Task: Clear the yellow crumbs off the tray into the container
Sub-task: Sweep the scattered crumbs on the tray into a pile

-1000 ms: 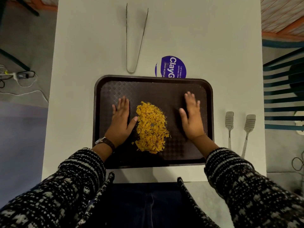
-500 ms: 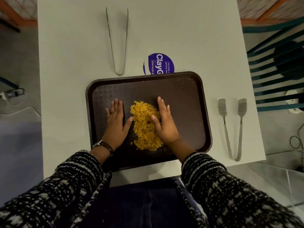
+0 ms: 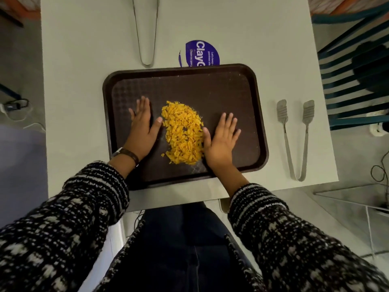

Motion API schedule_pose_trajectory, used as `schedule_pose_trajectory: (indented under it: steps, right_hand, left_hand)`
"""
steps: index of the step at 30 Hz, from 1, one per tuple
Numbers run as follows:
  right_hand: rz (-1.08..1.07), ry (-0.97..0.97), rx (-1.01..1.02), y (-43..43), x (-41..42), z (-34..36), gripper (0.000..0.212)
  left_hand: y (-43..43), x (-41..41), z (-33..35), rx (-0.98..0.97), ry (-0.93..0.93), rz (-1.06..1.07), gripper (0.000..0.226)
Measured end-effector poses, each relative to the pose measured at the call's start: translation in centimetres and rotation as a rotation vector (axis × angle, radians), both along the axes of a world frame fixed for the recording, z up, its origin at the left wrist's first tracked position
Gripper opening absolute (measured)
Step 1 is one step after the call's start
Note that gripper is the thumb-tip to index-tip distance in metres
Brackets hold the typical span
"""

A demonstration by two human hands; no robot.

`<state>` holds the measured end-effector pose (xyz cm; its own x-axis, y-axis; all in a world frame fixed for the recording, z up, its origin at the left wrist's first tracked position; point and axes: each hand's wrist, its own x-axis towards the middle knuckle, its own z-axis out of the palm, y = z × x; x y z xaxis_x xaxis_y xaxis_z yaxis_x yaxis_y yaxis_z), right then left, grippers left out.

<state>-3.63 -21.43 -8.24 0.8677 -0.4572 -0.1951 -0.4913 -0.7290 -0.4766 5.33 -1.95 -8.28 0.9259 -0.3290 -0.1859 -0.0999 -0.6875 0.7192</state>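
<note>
Centrally placed: yellow crumbs, heaped in one oval pile about mid-tray, with a few stray flakes at the near-left edge. Small specks are scattered toward the far rim.

Tray: dark brown, textured floor, raised rim, rounded corners. It lies flat on a pale table, its near edge close to the table's near edge.

Left hand: flat on the tray floor, palm down, just left of the pile. Fingers are straight and together, grasping nothing; the thumb is spread, its tip touching the pile's far-left edge. A watch with a dark band is on the wrist.

Right hand: flat on the tray floor, palm down, just right of the pile. Fingers are straight and slightly fanned, grasping nothing; the thumb lies along the pile's right edge.

Both forearms wear black-and-white knit sleeves.

Beyond the tray's far rim is a round blue disc with white lettering, partly hidden by the tray; sticker or lid, cannot tell. Left of it are thin wire tongs, closed end toward the tray. Right of the tray, well apart, are flat-ended tongs, blades pointing away.

Off the table: a teal slatted chair at right, cables on the floor at left.
</note>
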Motion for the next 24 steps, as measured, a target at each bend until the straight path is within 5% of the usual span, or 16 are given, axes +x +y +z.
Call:
schedule_pose_trajectory:
  steps: [6, 13, 16, 24]
  right_hand:
    - [0.14, -0.157, 0.403, 2.4, 0.4, 1.6, 0.077]
    - [0.574, 0.001, -0.09, -2.6, -3.7, 2.4, 0.121]
    - [0.672, 0.088, -0.213, -1.2, -3.6, 1.9, 0.126]
    - [0.821, 0.1, -0.395, 3.3, -0.5, 1.5, 0.121]
  left_hand:
    - [0.3, 0.0, 0.2, -0.069, 0.045, 0.008, 0.063]
    - [3.6, -1.8, 2.0, -0.05, 0.02, -0.003, 0.067]
    - [4.3, -4.4, 2.6, -0.074, 0.1, 0.152, 0.065]
    - [3.6, -9.3, 2.4, -0.02, 0.072, 0.162, 0.067]
